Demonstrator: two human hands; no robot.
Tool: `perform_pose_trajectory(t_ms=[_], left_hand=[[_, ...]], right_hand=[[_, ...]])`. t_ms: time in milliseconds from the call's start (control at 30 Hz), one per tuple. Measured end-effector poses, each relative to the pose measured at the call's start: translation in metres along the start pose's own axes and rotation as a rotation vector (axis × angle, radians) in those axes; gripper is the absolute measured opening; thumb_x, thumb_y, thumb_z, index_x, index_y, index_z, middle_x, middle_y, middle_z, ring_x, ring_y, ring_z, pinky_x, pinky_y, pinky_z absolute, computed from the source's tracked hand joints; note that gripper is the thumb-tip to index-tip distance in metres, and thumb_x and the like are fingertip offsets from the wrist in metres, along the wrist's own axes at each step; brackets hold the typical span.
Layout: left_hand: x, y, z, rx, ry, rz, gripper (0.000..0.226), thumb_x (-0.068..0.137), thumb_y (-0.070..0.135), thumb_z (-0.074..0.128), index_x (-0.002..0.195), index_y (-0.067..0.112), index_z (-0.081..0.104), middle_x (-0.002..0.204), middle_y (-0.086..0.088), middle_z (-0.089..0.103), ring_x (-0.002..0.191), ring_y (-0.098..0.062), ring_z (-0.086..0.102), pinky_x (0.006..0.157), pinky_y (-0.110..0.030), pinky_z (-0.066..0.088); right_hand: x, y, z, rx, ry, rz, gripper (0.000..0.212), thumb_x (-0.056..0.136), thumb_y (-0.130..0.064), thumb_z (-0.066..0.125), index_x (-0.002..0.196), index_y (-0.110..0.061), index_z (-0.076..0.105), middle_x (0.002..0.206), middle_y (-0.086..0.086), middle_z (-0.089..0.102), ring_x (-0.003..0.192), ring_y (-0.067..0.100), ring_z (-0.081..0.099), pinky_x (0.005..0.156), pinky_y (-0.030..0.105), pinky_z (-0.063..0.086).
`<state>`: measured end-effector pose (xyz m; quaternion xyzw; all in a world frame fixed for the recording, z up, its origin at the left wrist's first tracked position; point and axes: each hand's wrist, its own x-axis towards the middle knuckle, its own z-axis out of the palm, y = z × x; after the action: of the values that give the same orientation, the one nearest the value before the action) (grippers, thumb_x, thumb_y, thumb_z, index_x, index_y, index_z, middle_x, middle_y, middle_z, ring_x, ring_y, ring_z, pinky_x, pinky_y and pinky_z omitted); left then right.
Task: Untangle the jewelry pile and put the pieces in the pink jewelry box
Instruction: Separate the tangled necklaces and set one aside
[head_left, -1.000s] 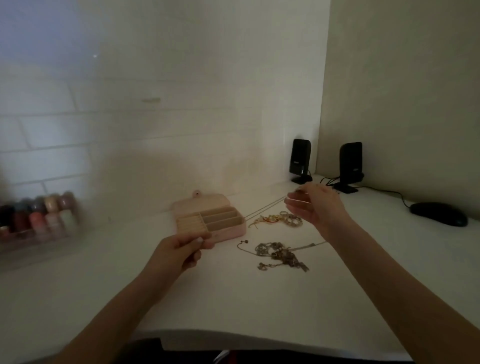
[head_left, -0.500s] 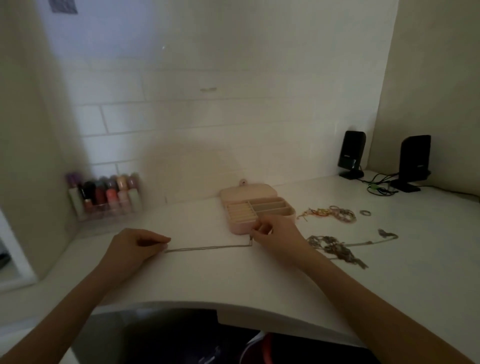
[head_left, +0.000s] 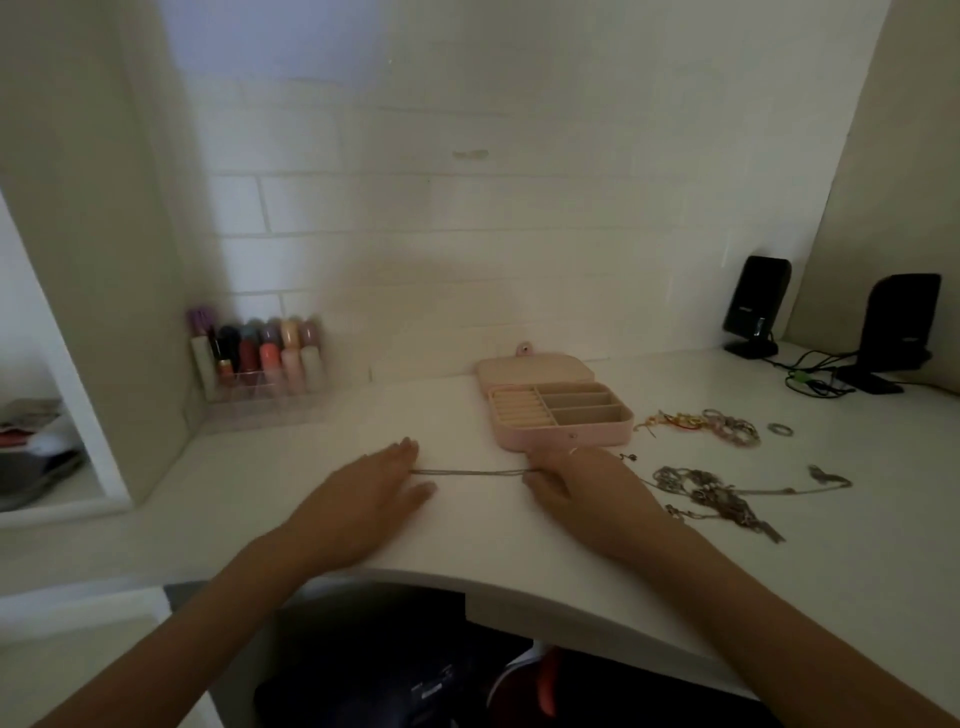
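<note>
1 thin chain lies stretched in a straight line on the white desk, just in front of the open pink jewelry box. Left hand lies flat, fingers straight, fingertips at the chain's left end; whether it presses the end or only touches it, cannot tell. Right hand has fingers curled at the chain's right end, apparently pinching it, though the contact itself is hidden. Remaining tangled pile sits to the right of the right hand, with 1 strand running out further right; coloured bracelets and 1 small ring lie beyond it, near the box. Box compartments look empty as far as visible. Risks, as judged: chain is fine and slack-prone, so lifting from 1 end only could let it swing and kink, or drag into the nearby pile and re-tangle. Dropping it loosely into a narrow compartment may knot it again. Right forearm passes close to the pile; a careless sweep could scatter it.
</note>
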<state>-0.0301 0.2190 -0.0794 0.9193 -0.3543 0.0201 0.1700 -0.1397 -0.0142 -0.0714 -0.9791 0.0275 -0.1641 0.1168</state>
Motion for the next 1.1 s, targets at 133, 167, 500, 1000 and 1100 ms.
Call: perform_pose_trajectory(t_ms=[133, 167, 500, 1000, 1100], left_hand=[[0.002, 0.007, 0.004, 0.166, -0.191, -0.025, 0.113, 0.052, 0.089, -0.015, 0.149, 0.032, -0.009, 0.158, 0.001, -0.012, 0.145, -0.012, -0.009, 0.117, -0.034, -0.005], [0.003, 0.005, 0.003, 0.174, -0.197, -0.032, 0.115, 0.049, 0.090, -0.017, 0.148, 0.033, -0.012, 0.158, -0.001, -0.015, 0.145, -0.014, -0.012, 0.117, -0.035, -0.005], [0.005, 0.041, 0.008, 0.165, -0.024, 0.137, 0.091, 0.072, 0.074, 0.000, 0.149, 0.028, -0.011, 0.154, 0.010, -0.020, 0.137, -0.002, -0.021, 0.111, -0.025, -0.013], [0.075, 0.207, 0.071, -0.279, 0.021, 0.750, 0.024, 0.085, 0.025, 0.063, 0.099, 0.008, 0.074, 0.103, -0.011, 0.071, 0.105, -0.027, 0.061, 0.090, -0.032, 0.043], [0.082, 0.202, 0.079, -0.281, 0.131, 0.755, 0.020, 0.081, 0.022, 0.060, 0.081, 0.007, 0.073, 0.079, -0.008, 0.070, 0.080, -0.026, 0.061, 0.074, -0.034, 0.047]], right_hand=[[-0.002, -0.010, 0.002, -0.090, -0.158, -0.037, 0.054, 0.101, -0.047, 0.026, 0.145, -0.018, 0.034, 0.153, -0.002, 0.032, 0.142, 0.012, 0.024, 0.115, 0.032, 0.013], [-0.002, -0.011, 0.004, -0.093, -0.198, -0.028, 0.058, 0.100, -0.049, 0.023, 0.149, -0.019, 0.026, 0.157, -0.004, 0.023, 0.145, 0.008, 0.014, 0.117, 0.035, 0.006], [-0.013, 0.033, -0.048, 0.390, 0.116, 0.118, 0.024, 0.095, -0.031, 0.054, 0.114, -0.022, 0.065, 0.111, -0.011, 0.064, 0.102, 0.008, 0.057, 0.088, 0.025, 0.043], [-0.075, 0.123, -0.091, 0.245, -0.297, 0.335, 0.015, 0.079, -0.034, 0.074, 0.082, -0.024, 0.063, 0.068, -0.009, 0.058, 0.055, -0.002, 0.048, 0.053, 0.011, 0.036], [-0.076, 0.129, -0.086, 0.269, -0.177, 0.326, 0.013, 0.086, -0.031, 0.066, 0.080, -0.020, 0.065, 0.071, -0.007, 0.065, 0.062, 0.000, 0.055, 0.059, 0.012, 0.041]])
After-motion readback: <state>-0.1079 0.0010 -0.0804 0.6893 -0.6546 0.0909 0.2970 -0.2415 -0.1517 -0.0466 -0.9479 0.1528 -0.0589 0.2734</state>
